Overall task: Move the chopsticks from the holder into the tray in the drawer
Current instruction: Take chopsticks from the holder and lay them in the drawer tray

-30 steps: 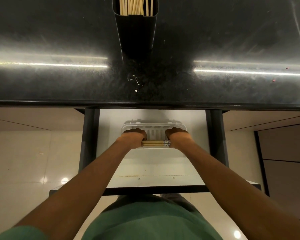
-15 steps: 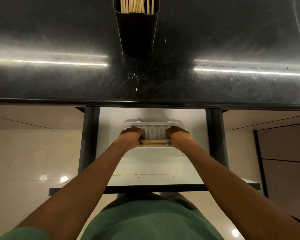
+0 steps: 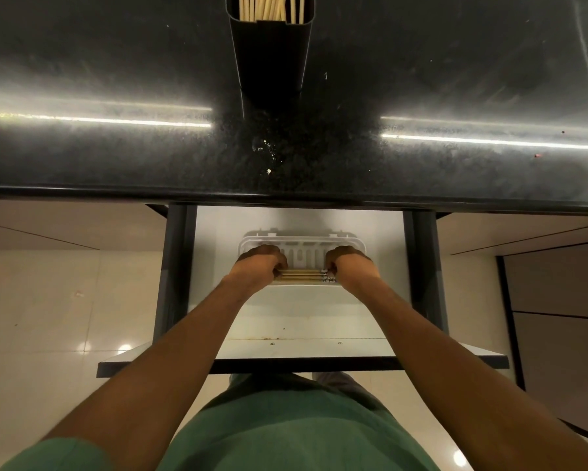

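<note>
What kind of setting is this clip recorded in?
Probably a kitchen: a dark polished stone countertop carries a holder full of chopsticks, and a pulled-out drawer beneath holds a white utensil tray.

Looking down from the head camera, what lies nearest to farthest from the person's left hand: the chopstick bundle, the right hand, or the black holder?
1. The chopstick bundle: the left hand grips its end.
2. The right hand: at the bundle's other end.
3. The black holder: far off, up on the counter.

One holder (image 3: 270,52), one tray (image 3: 306,240), one drawer (image 3: 302,314), two grips (image 3: 260,266) (image 3: 352,266), many chopsticks (image 3: 302,275).
</note>
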